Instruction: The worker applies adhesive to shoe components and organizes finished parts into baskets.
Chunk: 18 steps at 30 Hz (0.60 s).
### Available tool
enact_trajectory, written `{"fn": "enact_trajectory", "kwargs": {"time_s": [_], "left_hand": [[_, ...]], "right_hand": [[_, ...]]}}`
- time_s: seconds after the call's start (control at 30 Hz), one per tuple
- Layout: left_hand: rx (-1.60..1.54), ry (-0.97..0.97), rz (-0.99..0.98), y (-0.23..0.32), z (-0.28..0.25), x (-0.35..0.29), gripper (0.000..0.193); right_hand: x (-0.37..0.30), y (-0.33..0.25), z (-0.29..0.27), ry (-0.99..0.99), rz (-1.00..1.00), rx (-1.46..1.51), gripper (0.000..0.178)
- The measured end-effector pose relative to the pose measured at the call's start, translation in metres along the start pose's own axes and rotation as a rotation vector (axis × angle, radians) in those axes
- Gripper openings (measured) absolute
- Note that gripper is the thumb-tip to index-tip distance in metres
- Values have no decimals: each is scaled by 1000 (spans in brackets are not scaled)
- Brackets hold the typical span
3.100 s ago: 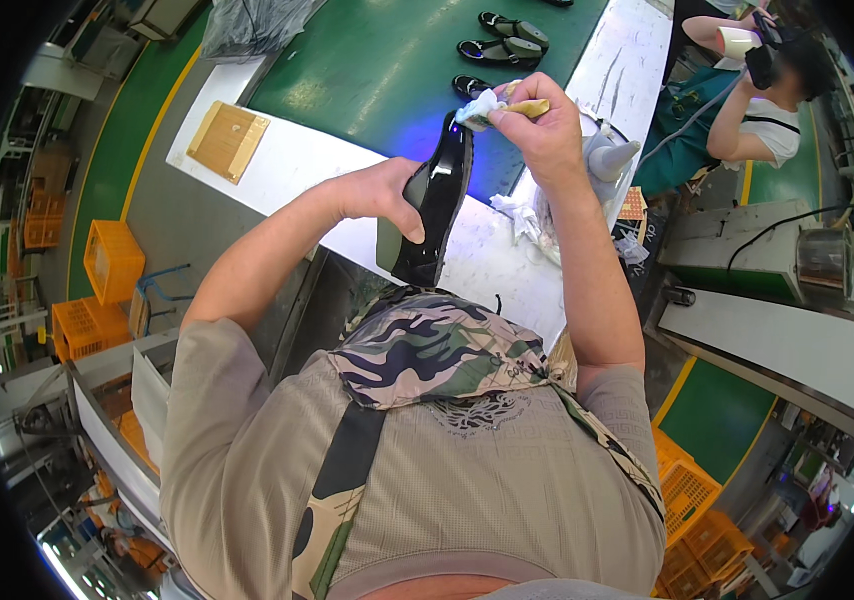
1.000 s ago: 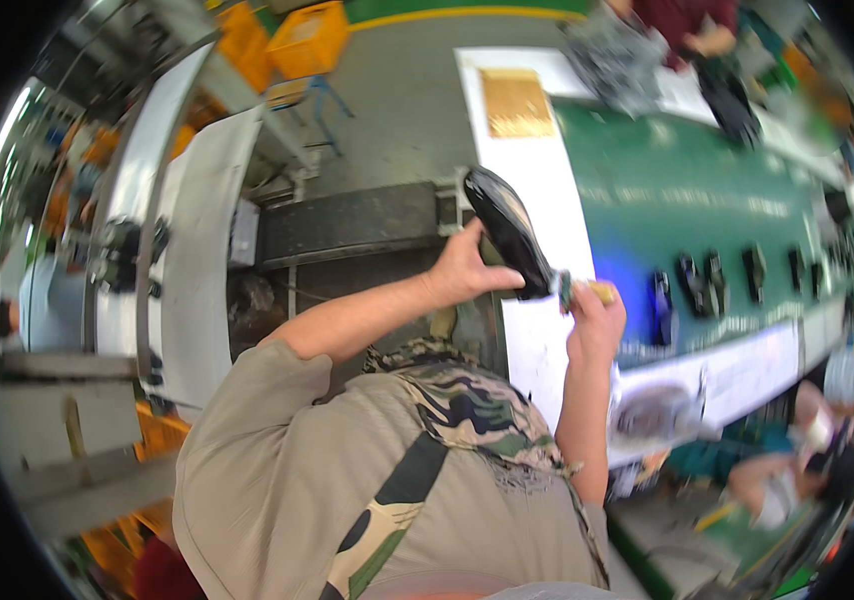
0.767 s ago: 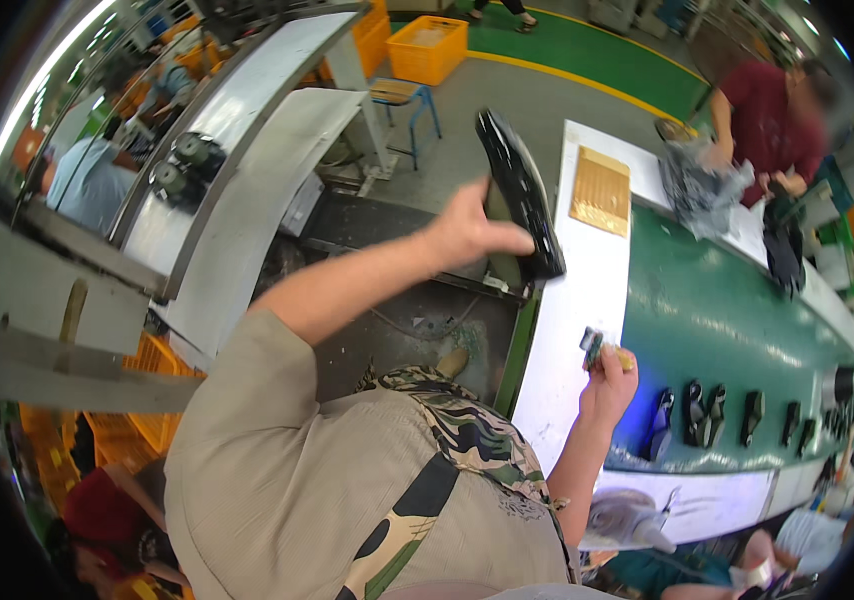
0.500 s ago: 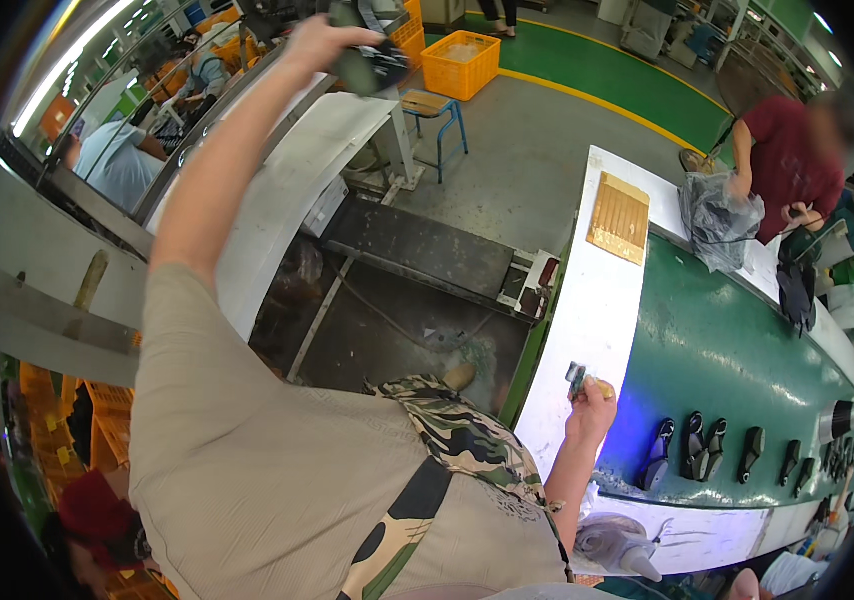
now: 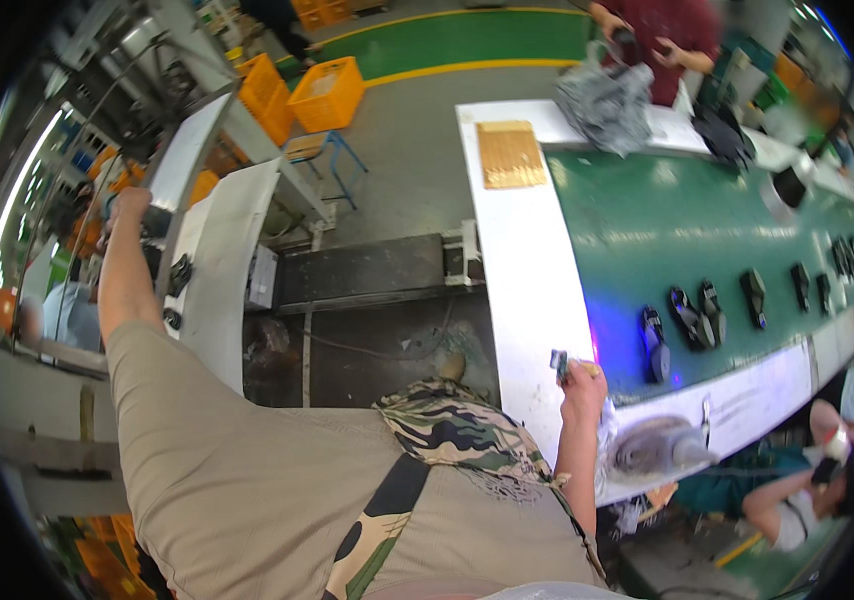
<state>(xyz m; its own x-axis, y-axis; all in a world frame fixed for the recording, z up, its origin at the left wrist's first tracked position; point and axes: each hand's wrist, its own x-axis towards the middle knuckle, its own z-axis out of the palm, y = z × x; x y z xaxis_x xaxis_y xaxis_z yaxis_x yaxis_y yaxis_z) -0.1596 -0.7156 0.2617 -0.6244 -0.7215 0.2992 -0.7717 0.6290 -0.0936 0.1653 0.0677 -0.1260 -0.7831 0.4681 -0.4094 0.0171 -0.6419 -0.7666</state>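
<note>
My left arm stretches out to the far left, and my left hand (image 5: 130, 204) is at the rail beyond the white bench. Its fingers are small and blurred; a dark shape beside it cannot be made out clearly. Two black shoe-like pieces (image 5: 179, 275) lie on the white bench below that hand. My right hand (image 5: 583, 388) is closed around a small tool (image 5: 559, 363) with a shiny metallic end and a yellowish part, over the white edge of the conveyor table. To its right, black shoe soles (image 5: 655, 345) lie spaced out on the green belt (image 5: 627, 230).
A cloudy container with a conical spout (image 5: 652, 447) stands near my right forearm. Brown corrugated cardboard (image 5: 509, 155) and a grey plastic bag (image 5: 607, 105) lie on the table's far side, near a person in dark red (image 5: 682, 35). A blue-legged stool (image 5: 332, 160) and orange crates (image 5: 327, 95) stand beyond.
My view has turned left. My left hand, earlier at a dark piece up near the top, has swung out and down to the left. My right hand still grips the small tool.
</note>
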Motion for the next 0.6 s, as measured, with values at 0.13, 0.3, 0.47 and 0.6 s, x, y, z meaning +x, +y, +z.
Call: {"fn": "enact_trajectory", "kwargs": {"time_s": [0.13,0.3,0.47,0.6], "left_hand": [[-93,75,359,138,-14,-84,57],[-289,-58,859,287,71,-136,55],[-628,-888,1067,476,150,-411,46],[-452,-1440,1161,533,187,-648,62]], "right_hand": [[-25,-7,-36,141,-101,53,14],[-47,-31,-53,222,-142,178,11],[-85,-38,-89,429,-251,250,9],[-120,-35,-100,655,-334,339,17]]}}
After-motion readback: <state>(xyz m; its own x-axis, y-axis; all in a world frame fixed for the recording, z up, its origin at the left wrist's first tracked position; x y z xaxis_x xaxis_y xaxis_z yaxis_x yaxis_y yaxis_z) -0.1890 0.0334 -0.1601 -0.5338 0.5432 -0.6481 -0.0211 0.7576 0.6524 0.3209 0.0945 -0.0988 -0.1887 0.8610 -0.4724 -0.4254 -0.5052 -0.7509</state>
